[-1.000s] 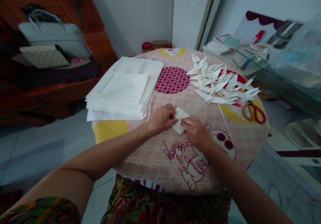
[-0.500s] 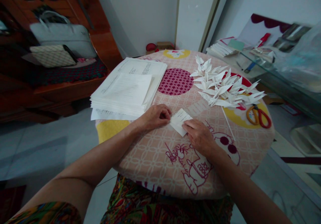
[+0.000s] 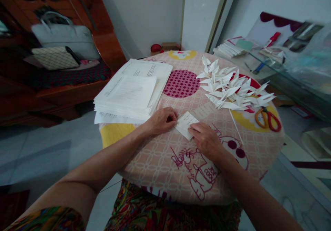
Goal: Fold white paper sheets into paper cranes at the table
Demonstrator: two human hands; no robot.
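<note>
A small folded square of printed paper (image 3: 186,124) lies turned like a diamond on the patterned tablecloth (image 3: 155,158). At its left corner my left hand (image 3: 164,120) is closed, thumb and finger pinching the paper's edge. My right hand (image 3: 205,138) holds the right corner, its fingers over the paper and pressed together. Just beyond the square a narrow paper strip (image 3: 203,111) lies flat. Farther off to the right is a heap of white folded paper cranes (image 3: 230,88).
Left on the table stands a thick stack of printed sheets (image 3: 134,93). Scissors with orange and red handles (image 3: 268,119) lie near the right edge, and a thin white stick (image 3: 236,127) is beside the cranes. A glass shelf (image 3: 287,76) holds clutter at the right.
Both hands keep nearly the same hold on the folded paper. The left fingers have shifted very slightly, and the whole view has moved a little.
</note>
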